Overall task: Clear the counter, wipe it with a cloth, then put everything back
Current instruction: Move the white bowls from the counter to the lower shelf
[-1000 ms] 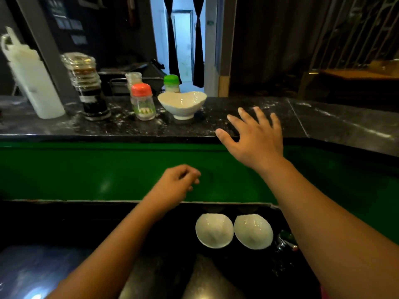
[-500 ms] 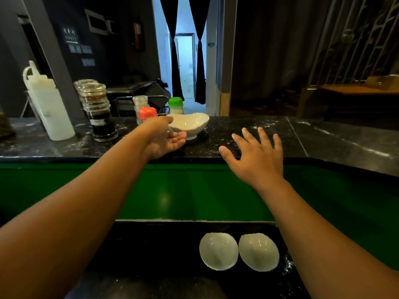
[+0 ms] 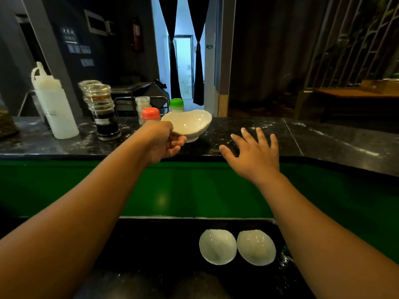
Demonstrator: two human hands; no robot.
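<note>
On the black counter [image 3: 248, 126], near its front edge, the left hand [image 3: 160, 143] clamps fingers and thumb on the near rim of a tilted white bowl [image 3: 190, 124]. To its right, the right hand [image 3: 254, 154] has its fingers spread apart. Stacked jars [image 3: 103, 113] of dark contents, a squeeze bottle [image 3: 56, 104] and a red-capped shaker [image 3: 151, 114] crowd the left.

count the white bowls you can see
3. One white bowl at the black counter, its near side gripped by the left hand. Two more bowls side by side on the lower dark surface: left one, right one. Others could be out of sight.
</note>
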